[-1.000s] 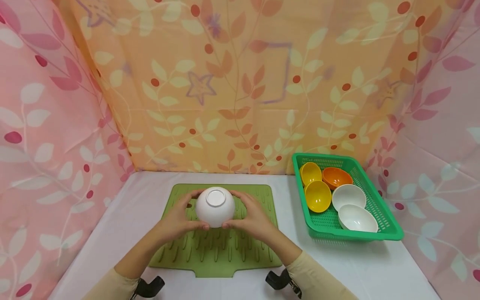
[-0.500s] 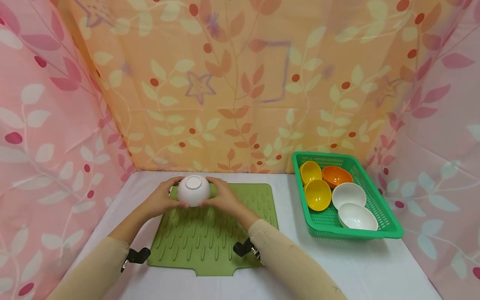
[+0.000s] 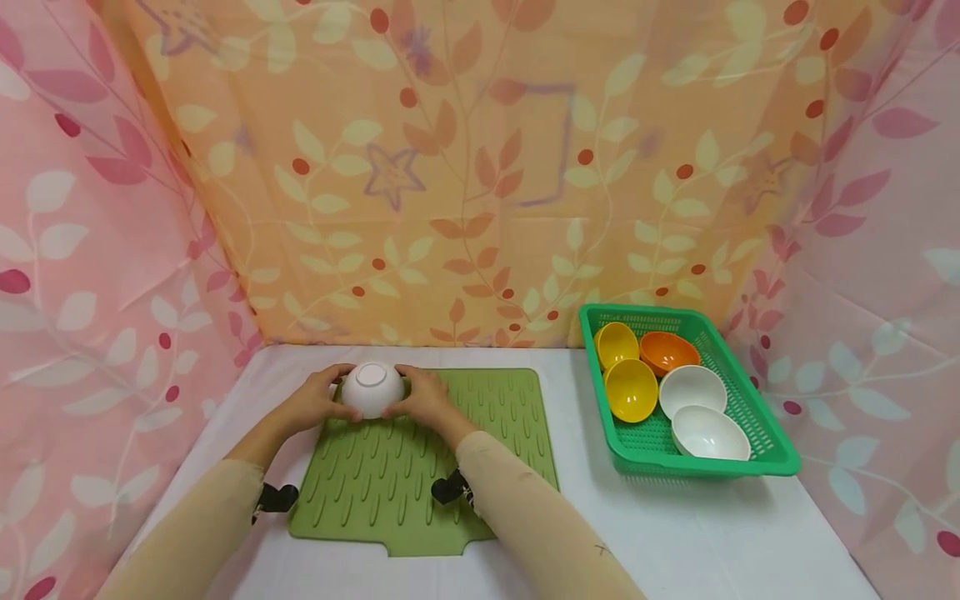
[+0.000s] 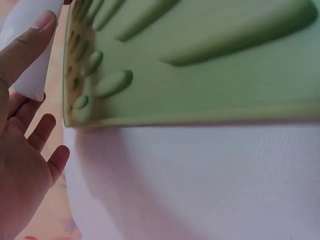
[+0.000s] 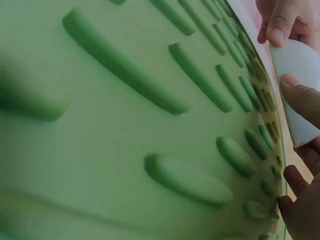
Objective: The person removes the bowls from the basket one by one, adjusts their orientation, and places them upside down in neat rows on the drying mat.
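A white bowl [image 3: 372, 392], turned upside down with its foot ring up, is held by both hands over the far left corner of the green ridged mat [image 3: 405, 492]. On its left side my left hand [image 3: 313, 402] grips it, thumb on the near side and fingers behind. From the right, my right hand [image 3: 427, 396] grips it the same way. In the left wrist view the bowl [image 4: 36, 75] shows edge-on above the mat's corner. Thumbs of both hands press the bowl [image 5: 295, 60] in the right wrist view.
To the right stands a green plastic basket [image 3: 705, 464] holding yellow bowls [image 3: 632, 392], an orange bowl [image 3: 670, 354] and two white bowls [image 3: 711, 435]. Patterned curtains [image 3: 480, 167] enclose the white-covered table [image 3: 600, 542] at the back and both sides.
Both hands have carried the white bowl from over the mat's middle to its far left corner. The bowl stays upside down. The basket and its bowls have stayed put.
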Action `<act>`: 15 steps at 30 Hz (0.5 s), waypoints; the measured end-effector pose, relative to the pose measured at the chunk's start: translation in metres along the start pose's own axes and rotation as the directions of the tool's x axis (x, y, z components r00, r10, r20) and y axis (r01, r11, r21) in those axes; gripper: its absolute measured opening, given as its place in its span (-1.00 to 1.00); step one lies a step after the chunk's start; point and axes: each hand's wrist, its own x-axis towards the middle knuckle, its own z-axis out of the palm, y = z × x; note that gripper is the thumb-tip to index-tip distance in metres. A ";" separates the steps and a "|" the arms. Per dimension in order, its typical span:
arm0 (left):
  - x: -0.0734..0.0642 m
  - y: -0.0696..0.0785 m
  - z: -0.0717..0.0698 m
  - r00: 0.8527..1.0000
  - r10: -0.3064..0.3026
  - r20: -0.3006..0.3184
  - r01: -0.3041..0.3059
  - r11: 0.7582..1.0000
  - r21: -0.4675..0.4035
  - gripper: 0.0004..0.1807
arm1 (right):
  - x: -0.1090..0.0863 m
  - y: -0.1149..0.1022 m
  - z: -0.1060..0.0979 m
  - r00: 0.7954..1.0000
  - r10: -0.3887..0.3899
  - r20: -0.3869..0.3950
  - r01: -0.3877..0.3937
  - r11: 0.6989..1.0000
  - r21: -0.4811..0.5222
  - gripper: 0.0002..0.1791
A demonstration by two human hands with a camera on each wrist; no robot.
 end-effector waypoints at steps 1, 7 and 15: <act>0.001 -0.002 0.000 1.000 -0.004 -0.001 0.004 1.000 0.006 0.09 | 0.001 0.001 0.002 1.000 0.006 -0.005 -0.007 1.000 -0.017 0.03; 0.004 -0.006 0.001 1.000 -0.019 0.013 0.019 1.000 0.019 0.09 | 0.008 0.004 0.012 0.999 0.011 -0.041 -0.015 0.997 -0.081 -0.01; 0.005 -0.011 0.002 0.998 -0.054 0.016 0.053 0.995 0.085 0.11 | 0.011 0.005 0.019 0.997 -0.028 -0.068 0.018 0.990 -0.140 -0.06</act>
